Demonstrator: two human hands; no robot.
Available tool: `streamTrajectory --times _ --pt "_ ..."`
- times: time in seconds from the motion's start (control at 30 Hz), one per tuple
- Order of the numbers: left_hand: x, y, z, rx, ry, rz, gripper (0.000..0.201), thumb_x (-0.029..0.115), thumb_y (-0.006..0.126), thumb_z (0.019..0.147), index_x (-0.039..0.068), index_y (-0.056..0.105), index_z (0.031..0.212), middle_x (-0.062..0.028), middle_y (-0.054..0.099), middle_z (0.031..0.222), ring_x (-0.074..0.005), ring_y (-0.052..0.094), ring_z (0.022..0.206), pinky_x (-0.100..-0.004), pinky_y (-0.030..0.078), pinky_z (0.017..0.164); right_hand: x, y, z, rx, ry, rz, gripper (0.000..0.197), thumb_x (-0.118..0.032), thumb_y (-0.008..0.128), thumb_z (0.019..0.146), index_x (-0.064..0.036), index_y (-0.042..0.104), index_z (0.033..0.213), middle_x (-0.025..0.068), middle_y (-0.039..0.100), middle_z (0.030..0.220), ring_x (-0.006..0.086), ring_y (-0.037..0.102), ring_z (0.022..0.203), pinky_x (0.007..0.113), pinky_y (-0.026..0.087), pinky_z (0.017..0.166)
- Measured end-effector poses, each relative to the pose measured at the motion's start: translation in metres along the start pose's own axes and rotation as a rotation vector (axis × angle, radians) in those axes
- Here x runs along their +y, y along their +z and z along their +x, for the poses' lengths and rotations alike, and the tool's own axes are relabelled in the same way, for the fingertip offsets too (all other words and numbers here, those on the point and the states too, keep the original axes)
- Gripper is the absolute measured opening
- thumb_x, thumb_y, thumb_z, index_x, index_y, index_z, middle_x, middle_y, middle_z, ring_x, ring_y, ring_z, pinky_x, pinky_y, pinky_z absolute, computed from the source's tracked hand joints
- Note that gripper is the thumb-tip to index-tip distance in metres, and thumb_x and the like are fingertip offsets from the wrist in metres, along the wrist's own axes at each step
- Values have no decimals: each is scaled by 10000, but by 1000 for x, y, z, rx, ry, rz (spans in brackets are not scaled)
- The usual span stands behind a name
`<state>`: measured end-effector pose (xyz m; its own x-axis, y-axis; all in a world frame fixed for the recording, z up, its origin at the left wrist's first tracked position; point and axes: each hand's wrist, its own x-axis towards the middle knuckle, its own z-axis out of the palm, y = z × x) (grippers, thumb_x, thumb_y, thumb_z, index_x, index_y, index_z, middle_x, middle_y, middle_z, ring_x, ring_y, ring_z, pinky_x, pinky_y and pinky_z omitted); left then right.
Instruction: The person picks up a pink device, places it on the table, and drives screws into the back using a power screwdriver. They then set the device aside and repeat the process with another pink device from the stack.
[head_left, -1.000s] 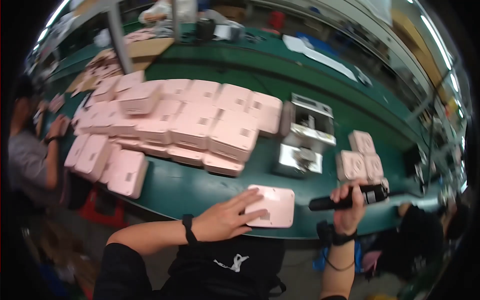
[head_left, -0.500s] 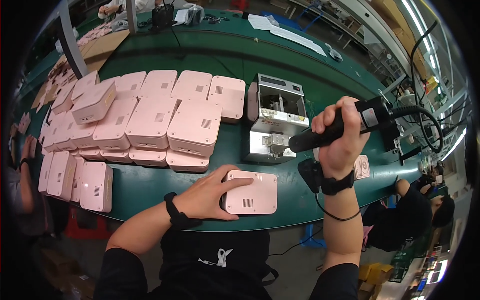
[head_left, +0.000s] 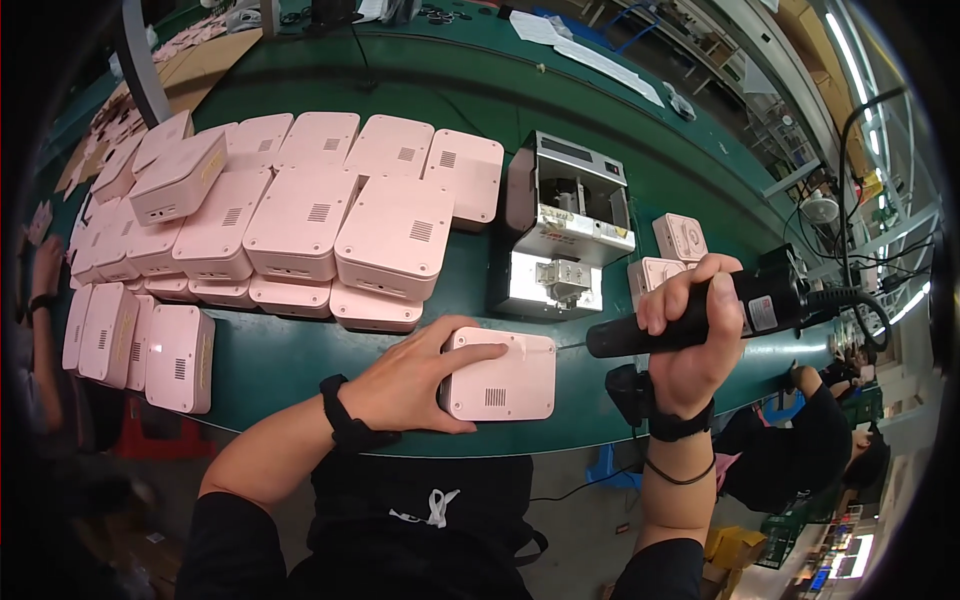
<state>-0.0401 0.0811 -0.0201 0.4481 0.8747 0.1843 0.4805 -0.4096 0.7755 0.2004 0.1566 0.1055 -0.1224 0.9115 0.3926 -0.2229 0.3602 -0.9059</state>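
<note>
A pale pink plastic housing (head_left: pixel 522 378) with a slotted vent and screw holes lies flat at the front edge of the bench. My left hand (head_left: pixel 412 375) grips its left side, thumb at the near edge and index finger stretched over the top. In my right hand (head_left: pixel 698 325) is a black corded electric screwdriver (head_left: pixel 628 340), held almost level. Its thin bit points left at the housing's upper right corner; whether it touches is unclear. Just beyond stands a metal screw feeder (head_left: pixel 568 280) with an open top.
Stacked pink housings (head_left: pixel 395 235) fill the bench's left side, with several stood on edge (head_left: pixel 180 358) nearer me. Two smaller pink pieces (head_left: pixel 680 238) lie behind my right hand. The screwdriver's cable (head_left: pixel 868 310) loops at right. Other people sit at both sides.
My right hand has brought the screwdriver down from beside the screw feeder to the housing's right side. My left hand keeps its grip. The view has shifted slightly.
</note>
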Motion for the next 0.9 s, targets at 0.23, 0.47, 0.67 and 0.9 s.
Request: streamTrajectory --times 0.23,0.47,0.67,0.9 --pt "0 3 1 21 9 1 857 313 910 623 241 545 1395 -130 426 1367 -334 556 1179 -410 524 952 20 1 -9 6 -6 -40 200 -269 520 967 -78 474 1004 50 482 671 156 452 533 318 427 543" --pt "-1 4 2 49 21 4 824 287 899 628 244 564 1379 -126 449 1334 -331 559 1161 -407 524 950 24 -4 -12 -48 -5 16 206 -265 535 957 -72 475 998 51 480 669 156 453 533 319 431 544" --pt "0 3 -1 43 7 31 832 288 900 617 246 567 1378 -125 457 1325 -333 551 1178 -415 513 967 18 3 -5 -88 18 4 198 -259 523 966 -69 479 998 50 484 667 159 458 532 321 434 550" --pt "2 3 0 45 22 37 836 293 896 612 238 565 1378 -132 458 1333 -341 541 1194 -429 496 988 -1 11 33 90 -158 23 213 -283 491 990 -69 486 994 44 493 672 161 467 538 327 433 558"
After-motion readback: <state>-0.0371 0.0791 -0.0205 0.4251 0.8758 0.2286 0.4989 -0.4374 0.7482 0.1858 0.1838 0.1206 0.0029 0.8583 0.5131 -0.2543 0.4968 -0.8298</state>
